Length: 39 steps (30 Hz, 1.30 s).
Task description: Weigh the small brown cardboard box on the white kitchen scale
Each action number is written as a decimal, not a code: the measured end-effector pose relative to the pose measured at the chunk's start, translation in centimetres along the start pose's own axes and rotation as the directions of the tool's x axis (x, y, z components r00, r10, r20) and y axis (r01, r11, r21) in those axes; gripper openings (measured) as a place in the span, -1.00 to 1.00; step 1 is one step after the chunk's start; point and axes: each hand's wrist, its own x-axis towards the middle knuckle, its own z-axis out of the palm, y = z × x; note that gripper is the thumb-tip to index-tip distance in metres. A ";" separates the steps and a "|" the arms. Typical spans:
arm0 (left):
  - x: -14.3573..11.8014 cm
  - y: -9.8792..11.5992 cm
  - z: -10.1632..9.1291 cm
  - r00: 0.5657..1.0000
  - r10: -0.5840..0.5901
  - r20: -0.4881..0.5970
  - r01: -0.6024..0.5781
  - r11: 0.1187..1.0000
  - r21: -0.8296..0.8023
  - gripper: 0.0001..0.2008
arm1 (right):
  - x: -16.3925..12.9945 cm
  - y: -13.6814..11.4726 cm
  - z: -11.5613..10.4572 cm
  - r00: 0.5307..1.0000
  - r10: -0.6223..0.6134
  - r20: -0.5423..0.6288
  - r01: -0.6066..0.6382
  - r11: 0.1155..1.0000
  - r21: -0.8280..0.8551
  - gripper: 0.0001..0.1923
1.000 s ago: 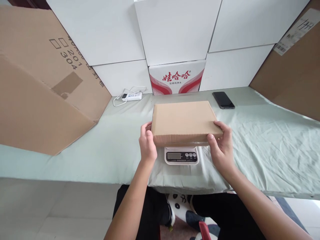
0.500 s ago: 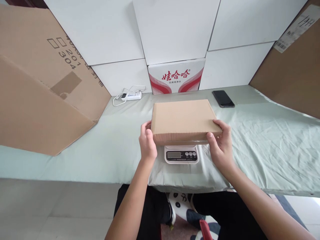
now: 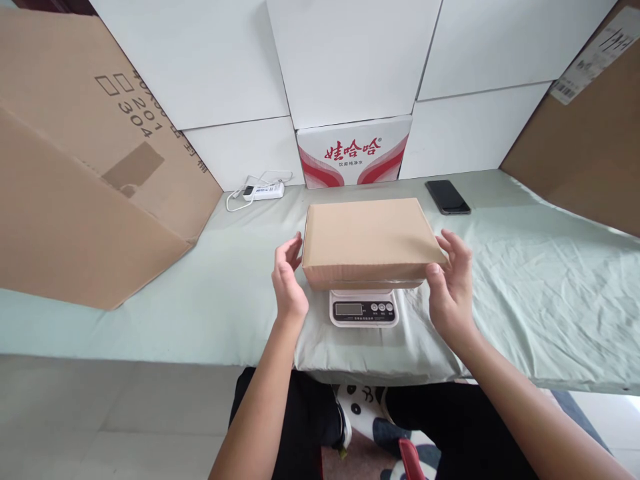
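The flat cardboard box (image 3: pixel 369 241) lies on the small white kitchen scale (image 3: pixel 363 308), near the front edge of the table (image 3: pixel 150 313), and it is much wider than the scale under it. This is the main risk, in my judgement: the box hangs over the scale on the left, the right and the far side, so a small push at one end could tip it or slide it off the platform. It also comes close above the display, so the reading may be partly hidden from some angles.

The left hand (image 3: pixel 288 283) is open at 9 o'clock of the box, fingers spread, just beside its left edge and not gripping it. The right hand (image 3: pixel 450 287) is open at 3 o'clock, the thumb near the front right corner; I cannot tell if the thumb touches the cardboard or not. If one hand brushes the box, the weight shown could be wrong. The green cloth (image 3: pixel 525 300) covering the table is wrinkled, so the scale may not sit fully level.

The box is plain brown, closed, shallow and rectangular, with clean edges and no label visible on top. At 1 o'clock of it lies a black phone (image 3: pixel 447 197), at 11 o'clock a white power strip (image 3: pixel 264 192) with its cable, and at 12 o'clock stands a white carton with red print (image 3: pixel 354 152).
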 end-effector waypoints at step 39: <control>7.2 -2.1 3.3 0.934 -0.035 0.357 0.108 0.977 -0.185 -0.07 | 8.1 7.2 5.1 0.998 -0.042 0.047 0.031 0.975 0.219 -0.17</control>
